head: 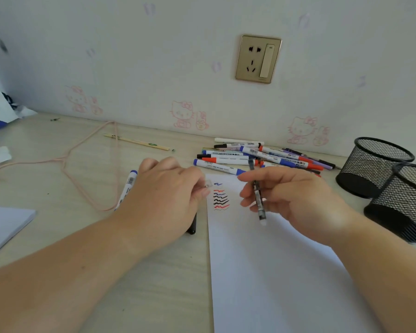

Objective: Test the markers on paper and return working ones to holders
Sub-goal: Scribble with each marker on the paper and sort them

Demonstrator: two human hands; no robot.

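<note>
1. Markers [257, 157] lie in a loose heap at the back of the desk [58, 169], near the wall, with blue, red, black and purple caps pointing different ways.
2. We hold a thin dark pen [257, 198] in our right hand [296, 195], fingers wrapped around its middle. It stands nearly upright above the paper, with its pale end pointing down.
3. Our left hand [163, 193] pinches a small clear cap [208, 183] between thumb and fingertips, just beside the left edge of the paper; the other fingers are curled in.
4. The sheet of paper [262, 272] lies flat in front of us. Near its top left corner we see a column of short wavy test strokes [221, 197] in blue, red and black.
5. One blue-capped marker [127, 186] lies apart on the desk to the left of our left hand, partly hidden by the wrist.
6. A black marker [192, 227] sticks out from under our left hand, close to the paper's left edge.
7. Two black mesh holders [380, 169] stand on the right, touching or nearly touching each other. The nearer one [404, 207] sits closer to us. We cannot tell whether anything is inside either.
8. A pink cord [87, 164] loops across the desk on the left, and a pair of chopsticks [139, 141] lies near the wall.
9. A gold wall socket [258, 59] is mounted above the heap of markers.
</note>
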